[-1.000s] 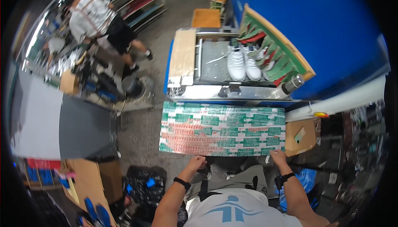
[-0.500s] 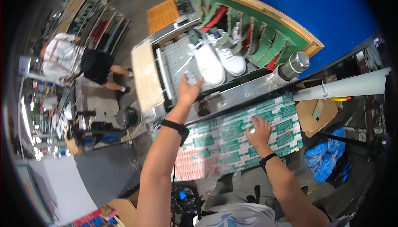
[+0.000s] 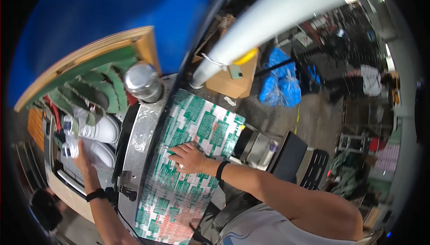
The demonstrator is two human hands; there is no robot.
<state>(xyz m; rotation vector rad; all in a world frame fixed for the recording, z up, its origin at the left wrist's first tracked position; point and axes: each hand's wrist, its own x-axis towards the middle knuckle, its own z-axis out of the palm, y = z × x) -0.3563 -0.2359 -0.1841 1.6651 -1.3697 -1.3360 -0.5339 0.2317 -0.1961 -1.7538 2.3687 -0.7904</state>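
A pair of white lace-up sneakers lies side by side on the machine's grey perforated tray, at the left. The nearer sneaker (image 3: 99, 153) has my left hand (image 3: 83, 161) at its lace and tongue area; blur and the shoe hide whether the fingers grip anything. The farther sneaker (image 3: 104, 130) rests beneath hanging green flaps. My right hand (image 3: 190, 158) lies on a board (image 3: 204, 124) covered in green-and-white printed tape, fingers spread. Black bands circle both wrists.
Above the tray hang torn green curtain flaps (image 3: 101, 86) under a wooden frame (image 3: 85, 50). A metal cylinder (image 3: 143, 83) stands at the machine's corner. Beyond the board are a large white roll (image 3: 268, 21), cardboard holding a phone (image 3: 236, 71), and blue plastic bags (image 3: 280, 86).
My view has swung to the right, so the machine and sneakers now appear at the left. My left hand has reached the nearer sneaker's laces; my right hand has settled on the taped board.
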